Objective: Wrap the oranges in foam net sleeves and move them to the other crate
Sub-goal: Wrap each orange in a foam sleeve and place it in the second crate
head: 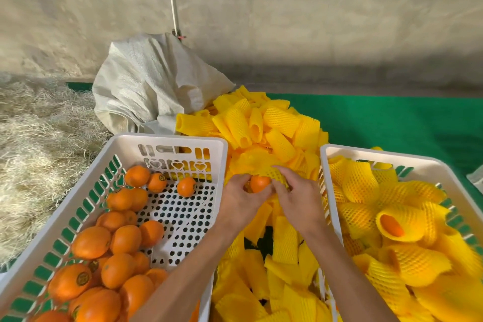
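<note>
Left hand (236,200) grips the round orange fruit (259,183); right hand (298,195) pinches the yellow foam net sleeve (274,174), its mouth just right of the fruit.

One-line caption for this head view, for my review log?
Both hands work a yellow foam net sleeve onto an orange between two white crates.

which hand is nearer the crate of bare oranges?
Left. The left hand grips an orange right beside the crate's right wall. The right hand sits farther right, on the other side of that orange, holding a foam sleeve.
</note>
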Demonstrator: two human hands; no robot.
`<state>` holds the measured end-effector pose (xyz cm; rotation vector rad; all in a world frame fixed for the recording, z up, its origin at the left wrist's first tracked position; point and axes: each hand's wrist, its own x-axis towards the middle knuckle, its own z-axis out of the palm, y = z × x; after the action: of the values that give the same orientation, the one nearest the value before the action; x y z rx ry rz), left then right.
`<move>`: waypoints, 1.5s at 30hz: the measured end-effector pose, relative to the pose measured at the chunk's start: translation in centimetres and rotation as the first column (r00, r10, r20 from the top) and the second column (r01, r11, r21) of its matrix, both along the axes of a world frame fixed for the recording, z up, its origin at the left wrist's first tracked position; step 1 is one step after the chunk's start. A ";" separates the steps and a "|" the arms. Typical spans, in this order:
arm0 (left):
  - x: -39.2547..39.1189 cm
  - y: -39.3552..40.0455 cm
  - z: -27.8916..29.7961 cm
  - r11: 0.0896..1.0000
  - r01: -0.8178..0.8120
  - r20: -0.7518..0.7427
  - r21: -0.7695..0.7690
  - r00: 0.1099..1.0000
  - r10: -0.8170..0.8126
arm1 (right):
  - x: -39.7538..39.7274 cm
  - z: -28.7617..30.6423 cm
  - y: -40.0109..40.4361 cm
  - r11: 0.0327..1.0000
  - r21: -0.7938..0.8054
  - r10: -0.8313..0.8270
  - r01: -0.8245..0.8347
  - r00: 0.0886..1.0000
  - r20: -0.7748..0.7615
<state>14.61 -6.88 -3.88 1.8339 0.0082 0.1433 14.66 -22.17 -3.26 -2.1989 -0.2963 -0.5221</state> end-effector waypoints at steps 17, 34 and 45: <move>0.4 -0.1 -0.7 0.981 0.191 0.211 0.031 0.958 -0.194 | -0.6 0.6 2.4 0.702 0.677 0.268 0.221 0.799 -0.538; 0.0 0.3 -0.8 0.949 0.072 0.319 0.308 0.931 -0.174 | 1.8 -1.4 0.9 0.669 0.616 0.066 0.416 0.792 -0.607; 1.5 5.6 -1.4 0.869 -0.159 0.205 0.468 0.976 0.067 | 2.9 -3.8 1.9 0.995 0.052 -0.037 0.082 0.813 -0.582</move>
<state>16.14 -1.27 -5.31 2.3156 -0.0534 0.4303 17.54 -20.30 -7.08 -2.1790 0.1233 0.1265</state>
